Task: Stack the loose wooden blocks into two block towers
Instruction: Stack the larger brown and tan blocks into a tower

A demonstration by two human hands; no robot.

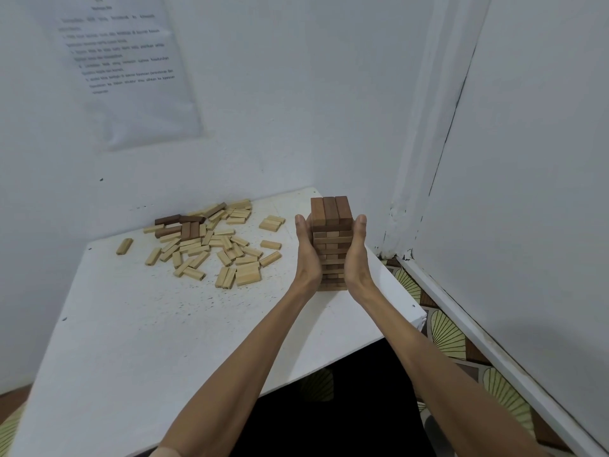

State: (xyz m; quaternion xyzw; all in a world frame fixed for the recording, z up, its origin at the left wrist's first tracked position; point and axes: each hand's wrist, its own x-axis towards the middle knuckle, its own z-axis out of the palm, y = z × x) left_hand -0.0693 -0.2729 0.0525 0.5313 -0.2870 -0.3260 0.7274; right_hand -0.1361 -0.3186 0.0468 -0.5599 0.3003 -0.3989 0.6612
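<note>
1. Two white walls (296, 94) are meeting in a corner behind the table. A dark cracked seam is running down the right one.
2. White table (131, 341) is filling the lower left. Its top is showing dark flecks, and its far edge is sitting against the left wall.
3. Patterned floor (445, 338) with fan shapes is showing to the right of the table.
4. Printed sheet (131, 70) is hanging on the left wall. The text is too blurred to read.
5. Left forearm (247, 357) and right forearm (428, 364) are reaching in from the bottom edge toward the table's far right corner.
6. Block tower (330, 212) is standing upright on the table near that corner. It has many layers, and three brown blocks are lying side by side on top.
7. Pile of loose blocks (211, 245), mostly light wood, is lying scattered on the far left part of the table, well apart from the tower.
8. Left hand (308, 255) is pressing flat against the tower's left side, with the fingers straight and pointing away from the camera.
9. Right hand (357, 255) is doing the same on the tower's right side, so the tower is sitting between both palms.
10. Dark blocks (179, 225) are lying at the pile's far left edge.
11. Single light block (124, 246) is lying alone, left of the pile.
</note>
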